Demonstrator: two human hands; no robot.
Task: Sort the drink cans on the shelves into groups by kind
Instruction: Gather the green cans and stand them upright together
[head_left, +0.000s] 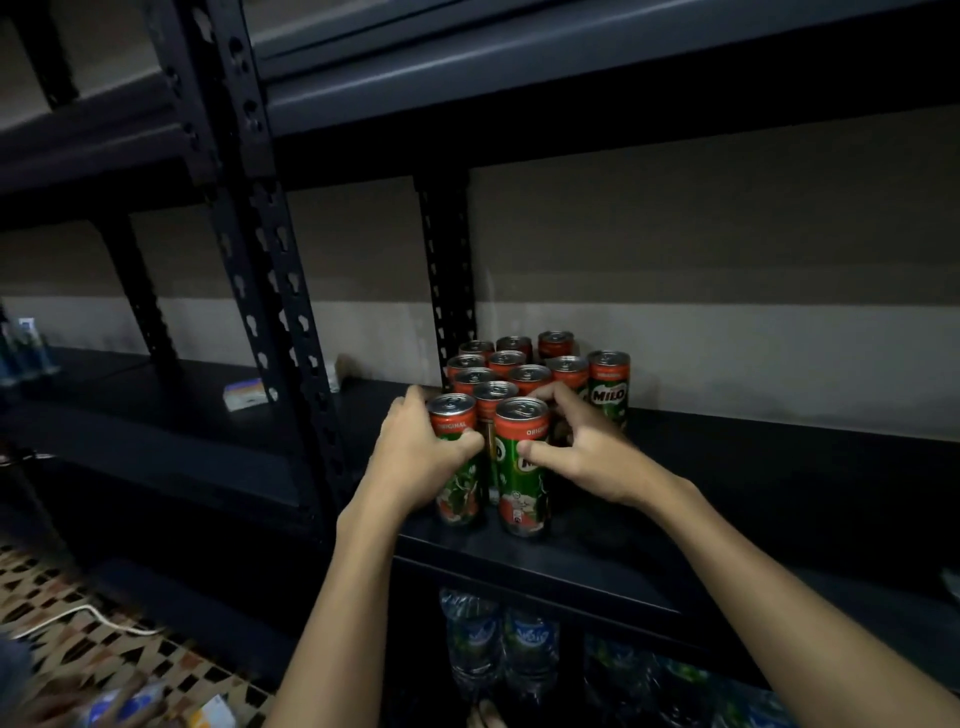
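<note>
Our left grip (415, 447) wraps the front left can (457, 462), thumb across its face and fingers curled round the far side. Our right grip (582, 447) holds the front right can (522, 467), the thumb pressed on its label and the fingers bent over behind it, among the cans further back. Both cans stand upright and just beside each other near the front edge of the shelf (753, 467).

Behind them we see the cluster (519, 364) of Milo cans, all the same green and red kind, upright and packed close in rows running back towards the wall (727, 338). One can (609, 387) at the right of the cluster shows its Milo label plainly. The cluster sits just right of a black slotted post (447, 270).

A thicker post (270, 270) divides this bay from the one to the left, where a small pale box (247, 397) lies on the shelf and some bluish items (23, 353) stand at the far left, too blurred to name. Below our shelf, water bottles (498, 644) stand on the lower level. At lower left a white cable (83, 618) lies across a patterned floor (62, 587).
</note>
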